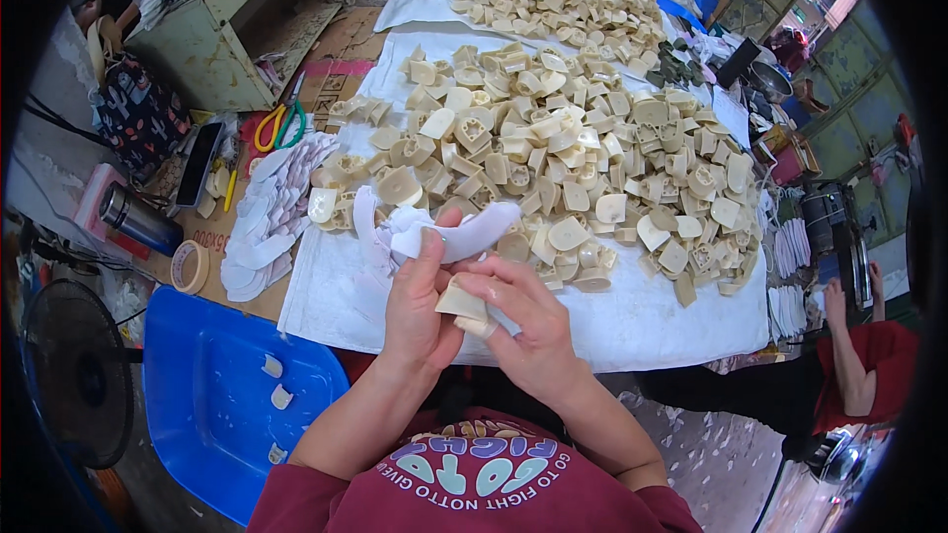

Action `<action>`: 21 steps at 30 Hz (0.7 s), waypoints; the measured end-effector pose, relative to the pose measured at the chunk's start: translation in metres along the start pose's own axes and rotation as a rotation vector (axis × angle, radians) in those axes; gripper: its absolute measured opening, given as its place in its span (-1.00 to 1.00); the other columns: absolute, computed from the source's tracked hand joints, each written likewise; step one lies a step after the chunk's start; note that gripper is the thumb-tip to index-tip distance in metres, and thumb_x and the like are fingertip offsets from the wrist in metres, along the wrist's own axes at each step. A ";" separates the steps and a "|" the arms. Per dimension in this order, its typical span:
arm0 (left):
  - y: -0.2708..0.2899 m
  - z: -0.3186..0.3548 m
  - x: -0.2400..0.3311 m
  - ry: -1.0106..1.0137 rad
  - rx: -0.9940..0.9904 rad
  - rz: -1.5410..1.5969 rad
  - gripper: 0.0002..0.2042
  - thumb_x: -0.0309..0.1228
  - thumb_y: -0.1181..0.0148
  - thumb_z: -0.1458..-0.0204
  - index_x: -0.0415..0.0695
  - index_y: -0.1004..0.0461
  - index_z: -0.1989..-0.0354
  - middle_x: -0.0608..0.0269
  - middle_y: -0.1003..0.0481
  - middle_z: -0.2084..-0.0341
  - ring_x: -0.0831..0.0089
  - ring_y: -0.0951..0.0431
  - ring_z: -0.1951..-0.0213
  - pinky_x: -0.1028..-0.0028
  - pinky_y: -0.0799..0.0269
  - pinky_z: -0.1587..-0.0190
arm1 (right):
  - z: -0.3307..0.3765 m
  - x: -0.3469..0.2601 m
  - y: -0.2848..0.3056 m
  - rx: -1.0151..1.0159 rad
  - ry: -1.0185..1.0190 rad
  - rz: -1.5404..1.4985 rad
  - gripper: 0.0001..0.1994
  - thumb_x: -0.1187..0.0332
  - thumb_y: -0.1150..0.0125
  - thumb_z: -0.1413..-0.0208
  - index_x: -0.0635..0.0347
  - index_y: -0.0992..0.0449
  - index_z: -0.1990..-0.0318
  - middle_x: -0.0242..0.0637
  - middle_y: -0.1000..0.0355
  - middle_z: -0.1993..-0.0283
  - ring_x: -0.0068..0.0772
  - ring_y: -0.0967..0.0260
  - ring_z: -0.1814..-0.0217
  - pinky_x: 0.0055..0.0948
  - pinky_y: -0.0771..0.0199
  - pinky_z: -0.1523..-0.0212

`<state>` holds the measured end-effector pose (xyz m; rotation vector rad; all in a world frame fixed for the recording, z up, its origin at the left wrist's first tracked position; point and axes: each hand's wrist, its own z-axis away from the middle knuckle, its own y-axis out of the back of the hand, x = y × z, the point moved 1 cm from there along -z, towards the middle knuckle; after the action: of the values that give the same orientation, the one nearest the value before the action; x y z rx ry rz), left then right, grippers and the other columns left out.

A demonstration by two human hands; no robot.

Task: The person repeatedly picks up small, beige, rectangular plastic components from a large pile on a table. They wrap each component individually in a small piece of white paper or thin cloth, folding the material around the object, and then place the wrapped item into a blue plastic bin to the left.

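My left hand (419,301) and my right hand (521,321) meet over the near edge of the white-covered table. Between them is a cream plastic shoe heel (460,302), a small block with a slanted side, and both hands are closed on it. A pale covering wraps my right thumb. At my left fingertips, a curved whitish-lavender strip (482,234) bends over to the right; whether those fingers grip it I cannot tell. Just beyond the hands lies a big heap of similar cream heels (573,148).
A white cloth (346,281) covers the table. At left sit a pile of white cut pieces (259,227), a tape roll (190,266), scissors (281,125) and a dark flask (138,218). A blue tub (217,395) holds several heels beside a fan (74,375). Another person (859,365) works at right.
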<state>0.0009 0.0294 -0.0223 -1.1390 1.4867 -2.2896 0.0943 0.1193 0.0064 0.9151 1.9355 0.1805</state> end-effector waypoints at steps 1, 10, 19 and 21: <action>-0.002 0.001 0.001 -0.026 0.017 -0.024 -0.53 -0.16 0.00 -0.23 -0.23 -0.25 -0.19 0.05 -0.44 -0.01 0.32 -0.47 -0.03 0.32 -0.42 -0.08 | 0.000 0.001 0.004 0.003 0.010 0.019 -0.61 0.50 -0.31 0.03 0.31 -0.45 -0.01 -0.11 -0.49 0.06 -0.19 -0.51 0.07 -0.38 -0.51 0.09; -0.016 0.020 0.008 -0.099 -0.144 -0.052 -0.67 -0.30 0.01 -0.24 -0.26 -0.38 -0.07 -0.02 -0.46 0.01 0.22 -0.47 -0.06 0.26 -0.40 -0.11 | -0.007 -0.008 0.023 0.200 0.187 0.065 -0.66 0.59 -0.37 0.23 0.27 -0.49 0.19 -0.15 -0.49 0.16 -0.10 -0.49 0.08 -0.31 -0.50 0.06; -0.021 0.030 0.009 -0.165 -0.219 -0.169 -0.67 -0.28 0.06 -0.26 -0.16 -0.38 -0.10 -0.09 -0.45 -0.02 0.19 -0.43 -0.11 0.21 -0.32 -0.18 | -0.010 -0.015 0.034 0.131 0.229 0.134 -0.65 0.62 -0.34 0.26 0.26 -0.49 0.20 -0.15 -0.49 0.15 -0.07 -0.48 0.06 -0.28 -0.52 0.07; -0.023 0.030 0.009 -0.159 -0.203 -0.181 -0.67 -0.28 0.05 -0.26 -0.17 -0.38 -0.10 -0.08 -0.45 -0.01 0.20 -0.44 -0.11 0.21 -0.32 -0.18 | -0.009 -0.014 0.034 0.122 0.223 0.142 -0.65 0.62 -0.33 0.26 0.26 -0.49 0.20 -0.15 -0.49 0.14 -0.07 -0.48 0.06 -0.27 -0.53 0.07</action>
<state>0.0209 0.0151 0.0078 -1.5310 1.6432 -2.1328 0.1088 0.1365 0.0367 1.1553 2.1053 0.2588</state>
